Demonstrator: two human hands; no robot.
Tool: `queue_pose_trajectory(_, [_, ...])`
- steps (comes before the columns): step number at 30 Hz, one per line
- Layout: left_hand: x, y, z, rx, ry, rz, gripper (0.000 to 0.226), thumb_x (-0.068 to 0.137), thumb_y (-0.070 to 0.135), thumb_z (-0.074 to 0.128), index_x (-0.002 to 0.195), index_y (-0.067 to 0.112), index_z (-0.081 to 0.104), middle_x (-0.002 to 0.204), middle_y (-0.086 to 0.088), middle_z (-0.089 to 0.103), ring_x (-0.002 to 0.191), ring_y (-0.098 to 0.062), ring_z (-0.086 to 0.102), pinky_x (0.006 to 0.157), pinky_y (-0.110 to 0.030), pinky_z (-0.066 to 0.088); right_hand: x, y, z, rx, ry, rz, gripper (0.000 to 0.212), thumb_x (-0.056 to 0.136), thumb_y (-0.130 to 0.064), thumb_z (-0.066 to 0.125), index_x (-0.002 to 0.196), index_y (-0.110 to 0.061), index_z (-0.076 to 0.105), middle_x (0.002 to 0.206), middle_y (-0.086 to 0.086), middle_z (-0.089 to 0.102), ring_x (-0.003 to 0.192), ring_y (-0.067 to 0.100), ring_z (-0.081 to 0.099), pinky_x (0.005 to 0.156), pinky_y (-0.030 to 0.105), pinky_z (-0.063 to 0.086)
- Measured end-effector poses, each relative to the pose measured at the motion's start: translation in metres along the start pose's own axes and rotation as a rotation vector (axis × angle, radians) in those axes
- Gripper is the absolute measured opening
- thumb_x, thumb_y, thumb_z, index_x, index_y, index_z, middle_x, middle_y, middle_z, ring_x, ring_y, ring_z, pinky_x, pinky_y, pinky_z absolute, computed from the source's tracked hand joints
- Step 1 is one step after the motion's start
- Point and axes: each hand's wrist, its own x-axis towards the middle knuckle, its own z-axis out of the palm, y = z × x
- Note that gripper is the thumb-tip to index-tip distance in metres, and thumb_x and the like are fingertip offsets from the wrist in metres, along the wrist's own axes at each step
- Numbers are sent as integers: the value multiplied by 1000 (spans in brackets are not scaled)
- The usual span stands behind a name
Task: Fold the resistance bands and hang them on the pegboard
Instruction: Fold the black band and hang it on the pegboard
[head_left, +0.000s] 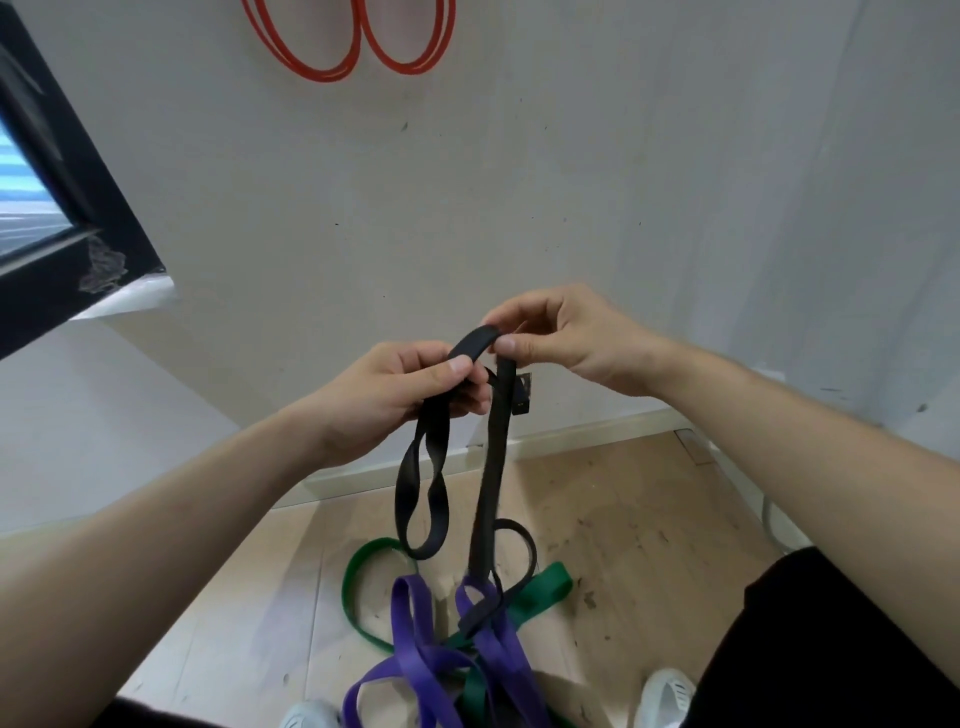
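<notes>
A flat black band (491, 467) is pinched by left hand (395, 395) and right hand (566, 338); red loops (322, 76) above it are cut off.

Both hands, left (410, 387) and right (558, 338), pinch a black band (488, 467) above the floor

You stand in a plain indoor exercise corner.
Red resistance bands (348, 44) hang on the bare white wall (519, 182); a green band (357, 587) and purple bands (410, 639) lie on the scuffed wood-look floor (634, 514), a dark-framed window (31, 208) to your left.
</notes>
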Motion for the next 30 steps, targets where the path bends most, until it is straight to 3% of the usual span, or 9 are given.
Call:
queue_pose_trajectory(6, [2, -1, -1, -3, 19, -19, 31, 92, 27, 54, 109, 7, 71, 101, -11, 76, 99, -25, 72, 98, -35, 56, 3, 1, -14, 116, 237, 10, 13, 96, -8, 61, 102, -17, 69, 97, 17, 64, 91, 20, 64, 81, 29, 59])
queue_pose_trajectory(14, [4, -3, -1, 1, -4, -54, 38, 92, 33, 53, 111, 7, 74, 112, -17, 75, 106, -29, 71, 104, -39, 51, 7, 10, -31, 191, 463, 51, 11, 99, -13, 59, 96, -19, 68, 92, 5, 60, 88, 15, 60, 79, 34, 58])
queue_pose_trajectory(18, [4, -3, -4, -43, 17, -41, 31, 98, 31, 57, 108, 8, 76, 109, -16, 76, 103, -29, 72, 99, -36, 54, 0, 25, -40, -38, 218, 212, 12, 98, -17, 62, 107, -15, 70, 101, 6, 68, 101, 24, 64, 94, 40, 53])
queue_pose_trajectory(20, [4, -3, -6, -65, 17, -36, 29, 98, 30, 57, 103, 12, 79, 108, -17, 76, 102, -29, 72, 100, -37, 55, -6, 29, -44, -206, -23, 331, 19, 95, -19, 67, 113, -16, 71, 112, 5, 71, 113, 26, 64, 101, 42, 49])
queue_pose_trajectory(23, [4, -3, -8, -63, 22, -40, 31, 97, 30, 56, 101, 10, 79, 107, -17, 76, 101, -28, 72, 101, -39, 54, -12, 26, -38, -375, -384, 446, 35, 91, -22, 72, 125, -21, 66, 123, -1, 69, 117, 17, 63, 108, 38, 47])
queue_pose_trajectory(26, [4, -5, -5, -37, -3, -43, 30, 96, 30, 56, 100, 10, 78, 105, -18, 75, 99, -25, 72, 97, -37, 56, -9, 16, -24, -253, -342, 340, 62, 85, -28, 79, 141, -26, 52, 134, -7, 61, 125, 11, 57, 99, 25, 50])
queue_pose_trajectory(28, [5, -5, -4, -54, -18, -35, 32, 95, 30, 52, 98, 8, 76, 103, -19, 74, 98, -25, 72, 91, -33, 56, -5, 10, -14, -101, -267, 238, 69, 81, -32, 81, 143, -30, 50, 137, -9, 59, 129, 9, 55, 103, 30, 48])
queue_pose_trajectory(30, [6, -3, -5, -51, -27, -23, 33, 96, 31, 50, 98, 7, 74, 102, -18, 73, 99, -27, 70, 91, -33, 56, -2, 6, -2, 17, -267, 182, 64, 85, -23, 78, 142, -21, 51, 137, -2, 63, 126, 12, 59, 102, 31, 50])
